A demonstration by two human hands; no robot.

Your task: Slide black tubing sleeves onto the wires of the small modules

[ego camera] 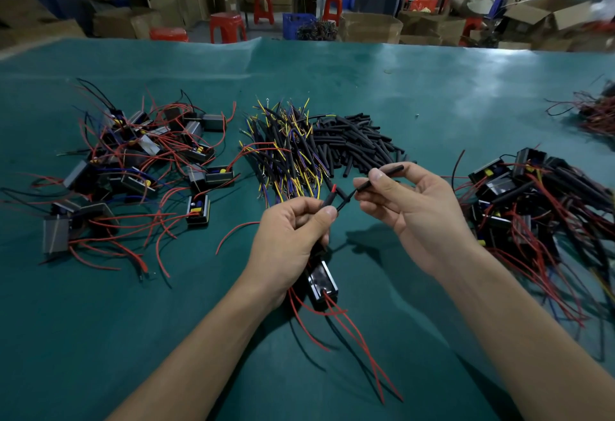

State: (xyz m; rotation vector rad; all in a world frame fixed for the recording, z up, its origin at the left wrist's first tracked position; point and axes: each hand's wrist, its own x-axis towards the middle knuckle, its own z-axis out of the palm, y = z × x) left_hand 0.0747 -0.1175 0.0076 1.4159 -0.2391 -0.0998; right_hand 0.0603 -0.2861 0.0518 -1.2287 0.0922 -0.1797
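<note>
The left hand (293, 231) is pinching a red wire (332, 191) between thumb and forefinger, just below the wire's free tip, and a short black piece is already sitting around it at the fingertips. The small module (322, 280) is hanging under this hand, just above the green table cover (432, 87), with its other red leads trailing toward the person. The right hand (412, 207) is holding one black tubing sleeve (382, 176) between thumb and forefinger, with its lower end pointing at the module's wire and close to it. The pile of loose sleeves (359, 144) is lying beyond the module, with bare modules (133, 167) to its left and sleeved ones (532, 194) to its right.

The sleeve is looking light and a little flexible, and the wire thin and limp. I think it is best to grip the wire near its tip, so it is not bending.
</note>
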